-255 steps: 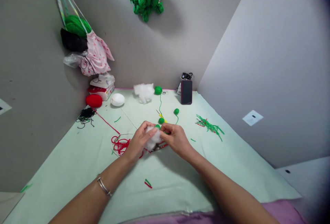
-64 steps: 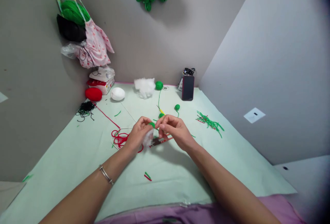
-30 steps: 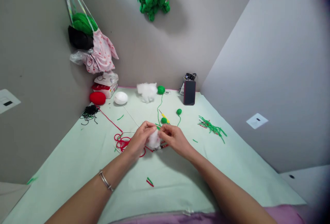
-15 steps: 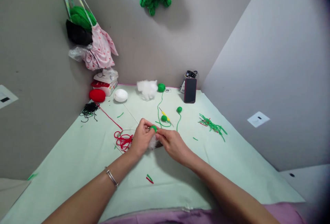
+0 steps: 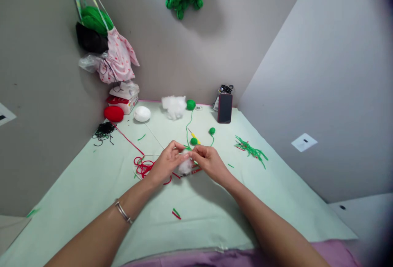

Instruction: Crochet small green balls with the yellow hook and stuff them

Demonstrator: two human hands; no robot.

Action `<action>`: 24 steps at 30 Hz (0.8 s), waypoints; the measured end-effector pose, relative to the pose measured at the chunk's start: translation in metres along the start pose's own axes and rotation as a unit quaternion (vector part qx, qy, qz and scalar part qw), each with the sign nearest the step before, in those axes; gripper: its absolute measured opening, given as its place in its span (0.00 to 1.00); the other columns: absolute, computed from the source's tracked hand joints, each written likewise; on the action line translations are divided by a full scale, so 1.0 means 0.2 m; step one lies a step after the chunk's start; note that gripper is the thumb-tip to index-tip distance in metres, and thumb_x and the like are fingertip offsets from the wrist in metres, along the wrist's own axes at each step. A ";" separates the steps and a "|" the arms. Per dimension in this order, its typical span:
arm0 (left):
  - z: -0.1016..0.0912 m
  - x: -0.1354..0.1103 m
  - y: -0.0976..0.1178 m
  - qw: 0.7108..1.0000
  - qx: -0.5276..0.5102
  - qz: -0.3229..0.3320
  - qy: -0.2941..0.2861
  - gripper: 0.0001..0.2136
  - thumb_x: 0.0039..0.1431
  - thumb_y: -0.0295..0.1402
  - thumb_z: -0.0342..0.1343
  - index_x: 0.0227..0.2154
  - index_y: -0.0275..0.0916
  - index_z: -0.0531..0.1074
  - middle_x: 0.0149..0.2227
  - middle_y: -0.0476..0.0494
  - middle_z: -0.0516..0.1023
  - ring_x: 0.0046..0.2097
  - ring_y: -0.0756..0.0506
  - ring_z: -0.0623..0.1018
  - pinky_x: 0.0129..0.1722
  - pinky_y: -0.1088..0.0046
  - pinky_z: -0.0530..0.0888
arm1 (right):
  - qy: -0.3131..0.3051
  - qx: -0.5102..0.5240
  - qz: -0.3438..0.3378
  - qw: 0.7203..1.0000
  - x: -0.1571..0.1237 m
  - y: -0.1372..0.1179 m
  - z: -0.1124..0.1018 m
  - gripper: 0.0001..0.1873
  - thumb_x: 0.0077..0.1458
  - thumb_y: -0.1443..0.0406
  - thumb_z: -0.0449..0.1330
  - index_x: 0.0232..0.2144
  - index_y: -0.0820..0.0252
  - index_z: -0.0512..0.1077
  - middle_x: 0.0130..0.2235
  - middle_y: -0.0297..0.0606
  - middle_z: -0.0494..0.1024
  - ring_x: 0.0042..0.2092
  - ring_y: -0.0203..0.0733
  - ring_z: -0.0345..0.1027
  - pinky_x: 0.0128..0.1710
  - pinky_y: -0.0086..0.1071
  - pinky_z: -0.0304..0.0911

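In the head view, both hands meet above the middle of the counter (image 5: pixel 211 218). The left hand (image 5: pixel 167 161) is part closed, thumb and fingers pinching a small green crocheted piece (image 5: pixel 188 149) and a tuft of white stuffing (image 5: pixel 185 166). The right hand (image 5: pixel 211 164) has its thumb and forefinger brought together at the right side of the tuft; whether it grips the stuffing or the green piece, I cannot tell. A red-handled tool (image 5: pixel 196 170) lies beneath, partly hidden.

Just beyond the fingers are a green ball (image 5: pixel 193 141) and a yellow-handled hook (image 5: pixel 193 135) beside it; a second green ball (image 5: pixel 212 130), trailing yarn, sits farther right. Loose red yarn (image 5: pixel 143 168) lies by the left wrist. Toward the back stand a red yarn ball (image 5: pixel 114 114), a white yarn ball (image 5: pixel 142 114), a larger clump of stuffing (image 5: pixel 174 107) and an upright phone (image 5: pixel 225 109). Green yarn scraps (image 5: pixel 251 149) lie well apart, to the right.
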State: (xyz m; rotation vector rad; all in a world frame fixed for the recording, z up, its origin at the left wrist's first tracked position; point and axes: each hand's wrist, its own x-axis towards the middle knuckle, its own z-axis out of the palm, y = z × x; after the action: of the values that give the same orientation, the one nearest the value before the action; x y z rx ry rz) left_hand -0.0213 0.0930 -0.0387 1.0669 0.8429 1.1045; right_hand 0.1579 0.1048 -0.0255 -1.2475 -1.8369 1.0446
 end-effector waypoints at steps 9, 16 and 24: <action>0.00 0.05 -0.09 0.992 0.047 0.027 0.110 0.11 0.60 0.34 0.67 0.32 0.38 0.69 0.29 0.54 0.72 0.27 0.52 0.71 0.26 0.76 0.69 | -0.019 -0.047 -0.044 0.998 -0.07 -0.06 0.07 0.15 0.62 0.64 0.56 0.23 0.56 0.62 0.22 0.28 0.60 0.26 0.37 0.51 0.29 0.32 0.47; -0.01 0.03 -0.05 0.994 0.032 -0.017 0.106 0.10 0.62 0.35 0.62 0.29 0.39 0.68 0.23 0.56 0.69 0.23 0.52 0.68 0.24 0.77 0.64 | 0.044 0.059 -0.089 0.993 -0.02 -0.07 -0.01 0.14 0.59 0.59 0.64 0.23 0.57 0.70 0.41 0.41 0.76 0.45 0.46 0.68 0.42 0.36 0.62; 0.02 0.01 -0.04 0.996 -0.006 -0.002 0.089 0.18 0.49 0.41 0.70 0.35 0.41 0.69 0.29 0.55 0.72 0.28 0.51 0.71 0.29 0.76 0.68 | 0.016 0.078 -0.027 0.996 0.00 -0.03 0.00 0.13 0.60 0.59 0.61 0.45 0.56 0.69 0.45 0.38 0.77 0.26 0.32 0.56 0.26 0.30 0.56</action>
State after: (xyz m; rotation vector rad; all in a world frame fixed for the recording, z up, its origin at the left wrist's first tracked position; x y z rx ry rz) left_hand -0.0154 0.0939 -0.0448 0.9666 0.9768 1.2131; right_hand 0.1560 0.1031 -0.0203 -1.1108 -1.7192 1.1107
